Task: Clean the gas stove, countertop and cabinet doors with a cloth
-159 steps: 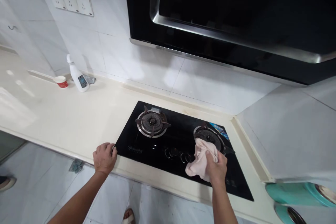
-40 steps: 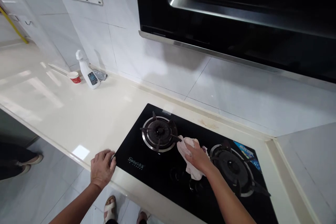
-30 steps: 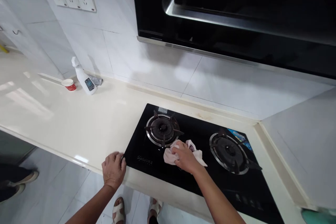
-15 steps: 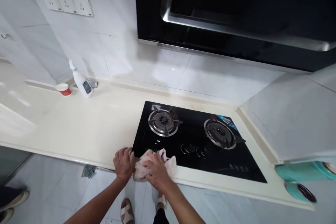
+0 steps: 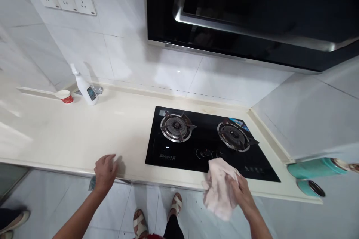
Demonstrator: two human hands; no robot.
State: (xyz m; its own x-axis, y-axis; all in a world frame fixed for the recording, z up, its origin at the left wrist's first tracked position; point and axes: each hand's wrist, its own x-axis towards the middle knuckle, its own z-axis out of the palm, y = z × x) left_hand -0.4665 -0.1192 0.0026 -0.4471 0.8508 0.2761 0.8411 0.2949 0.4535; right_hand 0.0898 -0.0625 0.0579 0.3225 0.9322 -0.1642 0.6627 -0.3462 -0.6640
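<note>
A pale pink cloth hangs bunched from my right hand, whose fingers are closed on it. Its upper end lies over the front edge of the black gas stove, near the knobs, and the rest droops past the counter front. My left hand is at the front edge of the cream countertop, left of the stove. It holds nothing, its fingers loosely bent and apart. Two round burners, the left one and the right one, sit on the stove.
A white spray bottle and a red-and-white cup stand at the back left. The black range hood overhangs the stove. Teal canisters are beyond the counter's right end. Another person's foot shows at lower left.
My right hand has lifted the cloth off the stove's front left corner and carried it right. My left hand has moved left, away from the stove. The view has shifted slightly.
</note>
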